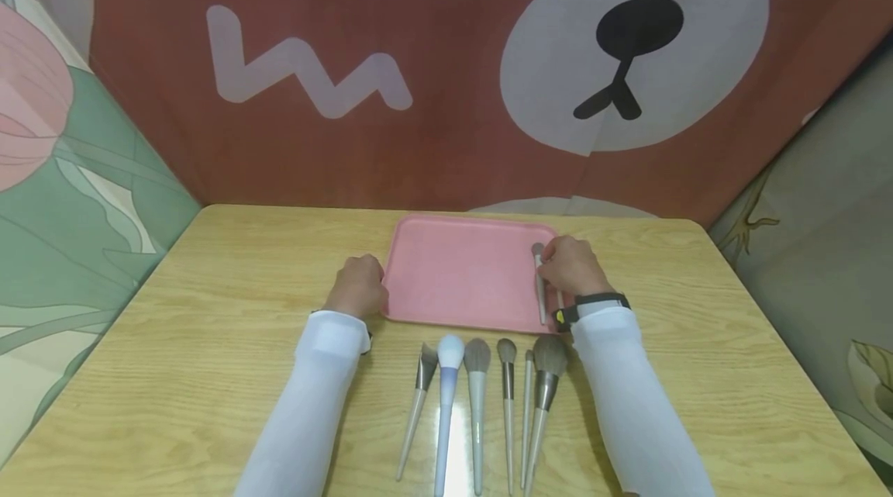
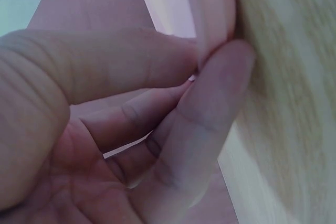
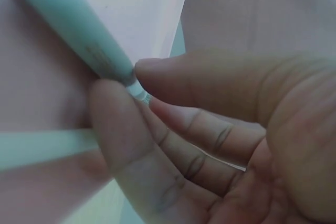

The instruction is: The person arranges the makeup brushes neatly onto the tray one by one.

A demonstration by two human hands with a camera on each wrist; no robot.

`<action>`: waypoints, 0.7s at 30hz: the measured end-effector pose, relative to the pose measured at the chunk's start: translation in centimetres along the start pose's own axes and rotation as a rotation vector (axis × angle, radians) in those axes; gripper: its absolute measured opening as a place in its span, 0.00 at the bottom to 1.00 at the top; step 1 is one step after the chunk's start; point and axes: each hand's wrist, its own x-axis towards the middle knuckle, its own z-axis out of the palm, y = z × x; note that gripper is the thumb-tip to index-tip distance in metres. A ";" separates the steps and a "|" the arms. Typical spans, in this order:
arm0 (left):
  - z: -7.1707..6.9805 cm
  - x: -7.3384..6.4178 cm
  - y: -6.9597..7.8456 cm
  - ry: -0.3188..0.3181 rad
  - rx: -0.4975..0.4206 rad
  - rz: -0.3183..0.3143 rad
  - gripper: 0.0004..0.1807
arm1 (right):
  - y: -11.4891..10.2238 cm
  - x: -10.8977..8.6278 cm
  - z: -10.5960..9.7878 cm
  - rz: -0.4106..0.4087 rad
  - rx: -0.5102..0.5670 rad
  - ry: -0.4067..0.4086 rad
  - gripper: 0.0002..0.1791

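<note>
A pink tray [image 1: 460, 272] lies toward the back of the wooden table. My left hand [image 1: 357, 288] pinches its left rim [image 2: 216, 14] between thumb and index finger. At the tray's right side, my right hand [image 1: 575, 268] pinches a makeup brush [image 1: 540, 288] with a pale handle [image 3: 79, 30], thumb and index finger near its metal collar. A second pale handle [image 3: 47, 148] lies close by in the right wrist view. In the head view that one is mostly hidden beneath the right hand.
In front of the tray lies a row of several makeup brushes, among them an angled brush [image 1: 416, 408], a blue-white brush [image 1: 447, 404] and a large fluffy brush [image 1: 547, 381]. A red cloth with a cartoon face [image 1: 453, 148] hangs behind the table [image 1: 174, 373].
</note>
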 end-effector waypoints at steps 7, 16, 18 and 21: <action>0.0 0.0 0.1 -0.006 0.001 0.001 0.06 | -0.1 0.0 0.1 0.012 -0.013 0.004 0.16; -0.2 -0.2 0.2 -0.002 0.005 0.002 0.06 | -0.3 0.1 0.3 0.045 0.014 -0.035 0.17; -0.1 -0.2 0.2 -0.003 0.005 0.000 0.06 | -0.2 0.2 0.3 0.044 0.014 -0.038 0.16; -0.1 -0.2 0.2 -0.007 0.000 -0.006 0.06 | -0.2 0.2 0.3 0.038 0.018 -0.037 0.16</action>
